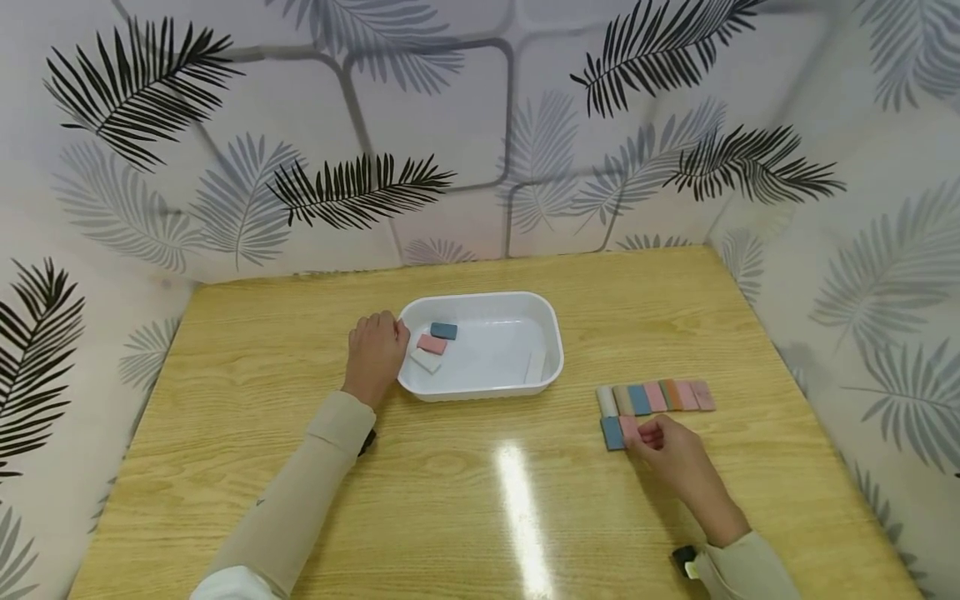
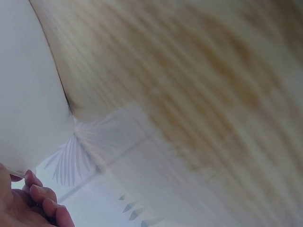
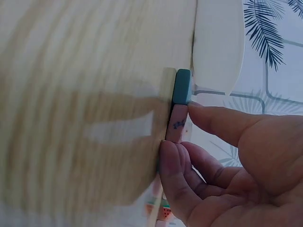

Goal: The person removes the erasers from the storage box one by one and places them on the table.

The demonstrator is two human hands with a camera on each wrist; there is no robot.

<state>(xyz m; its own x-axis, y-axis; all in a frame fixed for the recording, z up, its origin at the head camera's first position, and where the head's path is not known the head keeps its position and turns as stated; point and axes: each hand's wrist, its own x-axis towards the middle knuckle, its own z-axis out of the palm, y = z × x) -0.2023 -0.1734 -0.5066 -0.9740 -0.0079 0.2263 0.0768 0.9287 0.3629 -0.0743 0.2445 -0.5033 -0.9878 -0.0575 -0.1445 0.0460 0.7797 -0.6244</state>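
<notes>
My right hand [image 1: 675, 458] pinches a pink eraser [image 3: 177, 124] between thumb and fingertips, against the table. That eraser's end touches a blue eraser [image 1: 612, 433] to its left. Just behind them lies a row of several erasers [image 1: 639, 400] in white, tan, blue, pink and orange-green, side by side. My left hand [image 1: 375, 354] grips the left rim of a white plastic tray [image 1: 491, 390]; in the left wrist view its fingers [image 2: 40, 193] curl at the rim. Inside the tray are a blue eraser [image 1: 444, 331], a pink eraser [image 1: 432, 344] and white erasers [image 1: 426, 360].
The wooden table [image 1: 450, 500] runs back to a wall [image 1: 450, 225] with a leaf pattern, which also rises at the left and right sides. A bright light reflection [image 1: 521, 517] lies on the tabletop between my arms.
</notes>
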